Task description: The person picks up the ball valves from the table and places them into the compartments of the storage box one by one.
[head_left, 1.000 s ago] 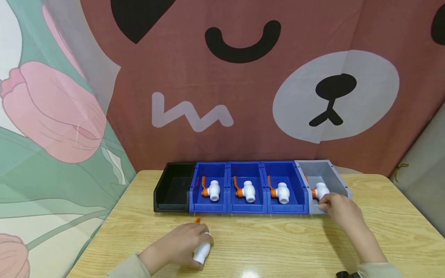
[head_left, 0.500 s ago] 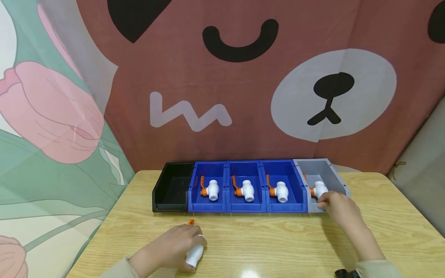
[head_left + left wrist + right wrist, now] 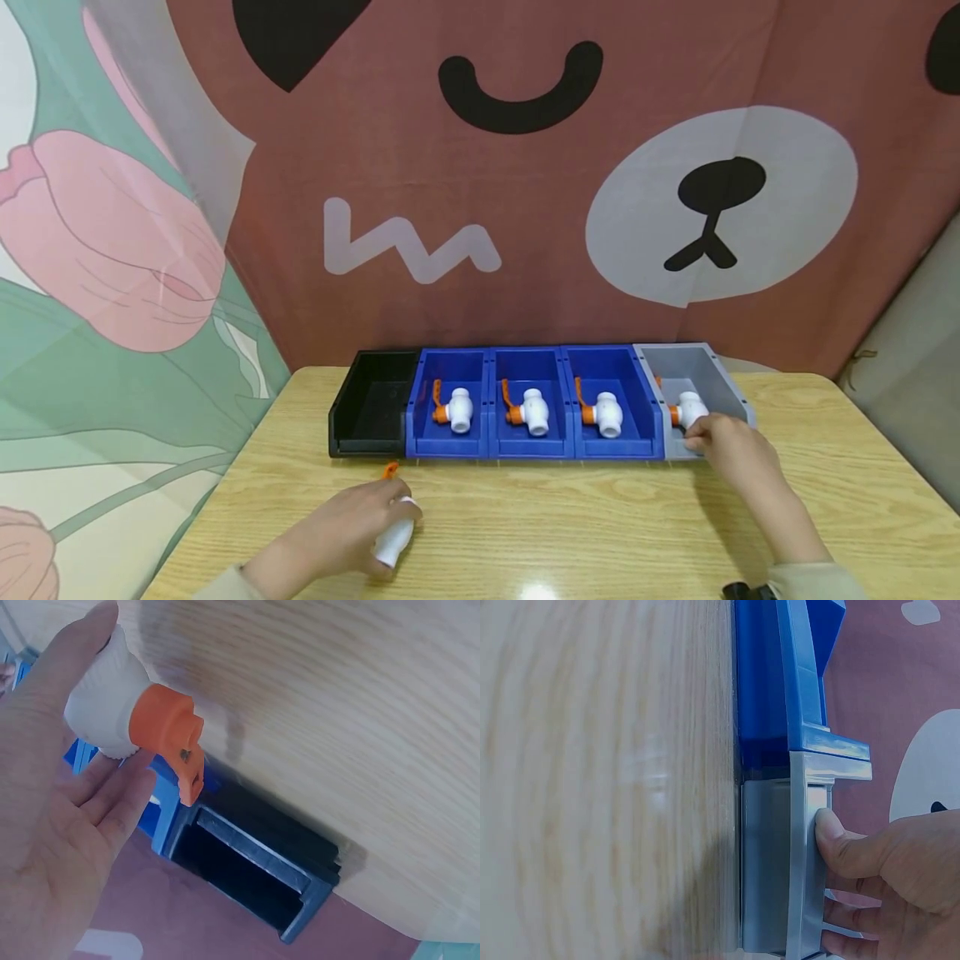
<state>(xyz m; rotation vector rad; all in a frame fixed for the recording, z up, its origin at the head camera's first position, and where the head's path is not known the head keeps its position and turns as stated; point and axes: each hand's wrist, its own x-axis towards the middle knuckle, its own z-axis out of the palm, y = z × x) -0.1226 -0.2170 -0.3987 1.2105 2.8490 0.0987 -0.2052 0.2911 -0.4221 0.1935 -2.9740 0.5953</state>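
Note:
My left hand [image 3: 341, 529] grips a white ball valve [image 3: 395, 540] with an orange handle, held over the table in front of the black bin [image 3: 371, 447]. In the left wrist view, thumb and fingers lie around the white valve body [image 3: 105, 709], and its orange handle [image 3: 161, 720] points toward the black bin. At the far right, my right hand [image 3: 738, 454] pinches the front lip of the grey bin [image 3: 765, 862], thumb outside and fingers inside. Another white ball valve [image 3: 690, 407] lies in that bin, just behind the fingers and partly hidden by them.
Between the black and grey bins stand three joined blue bins [image 3: 450, 448], each with one white, orange-handled valve. The bin row stands near the back of the wooden table [image 3: 555, 517], before a printed curtain [image 3: 525, 292]. A black object [image 3: 738, 591] sits at the right wrist.
My left hand has moved left with the ball valve, from before the first blue bin to before the black bin. The right hand stays at the grey bin.

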